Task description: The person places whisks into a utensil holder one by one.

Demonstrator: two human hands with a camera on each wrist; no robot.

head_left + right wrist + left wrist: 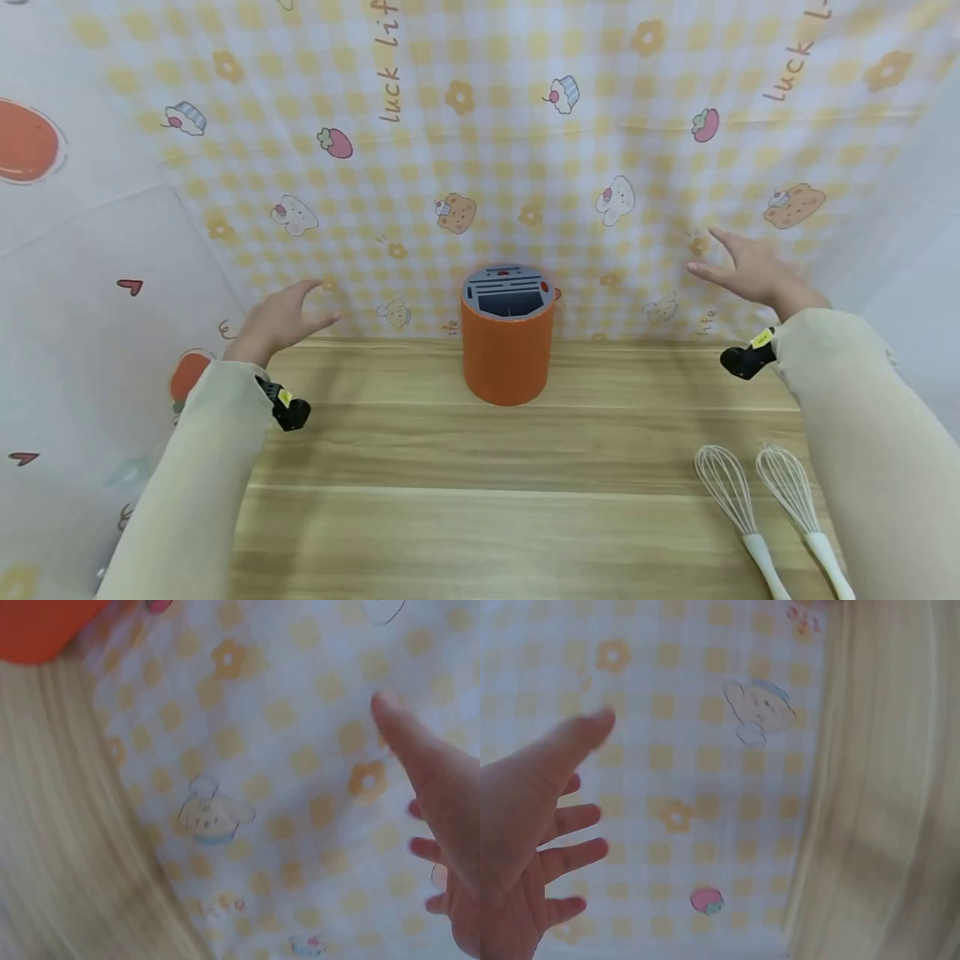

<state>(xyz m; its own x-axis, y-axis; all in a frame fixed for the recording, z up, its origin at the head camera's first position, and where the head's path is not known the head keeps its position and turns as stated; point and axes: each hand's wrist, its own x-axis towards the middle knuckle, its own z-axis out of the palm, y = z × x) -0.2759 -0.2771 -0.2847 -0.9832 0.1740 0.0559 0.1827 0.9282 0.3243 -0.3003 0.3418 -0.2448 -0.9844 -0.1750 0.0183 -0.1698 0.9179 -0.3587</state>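
My left hand [279,321] is held in the air on the left, fingers and thumb spread apart, holding nothing. On the right my other hand [750,268] is raised in the same way, a little higher in the head view, with nothing in it. Between them an orange round canister [507,358] with a grey printed top stands upright at the back of the wooden table. Two whisks with white handles lie at the front right, a left one [738,500] and a right one [798,500], near my right forearm. Neither hand touches anything.
A yellow-checked cloth [525,167] with printed flowers and animals hangs behind the wooden table [450,533]. White printed cloth [90,333] hangs along the left side, and plain white cloth [900,275] on the right. A small black camera sits on each wrist.
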